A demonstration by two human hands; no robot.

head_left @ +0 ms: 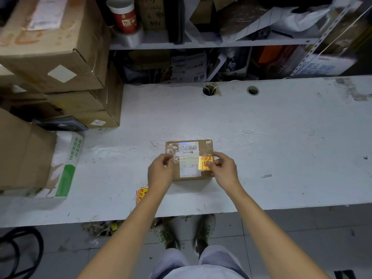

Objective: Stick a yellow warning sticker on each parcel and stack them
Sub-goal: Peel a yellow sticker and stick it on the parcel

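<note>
- Parcel (189, 160): small brown box w/ white label, flat on the white table (261, 137), near the front edge, right in front of me.
- Yellow sticker (205, 163): lies on the parcel's top, rt side, beside the label.
- L hand (161, 172): fingers curled, holding the parcel's left edge.
- R hand (223, 172): thumb tip pressing on the sticker, other fingers curled at the parcel's rt edge, so it grips the box.
- Spare stickers (142, 193): small fanned pile on the table, just under my L wrist, partly hidden.
- Big cartons (54, 47) stacked at the table's far left; red cup (124, 15) on the shelf behind.
</note>
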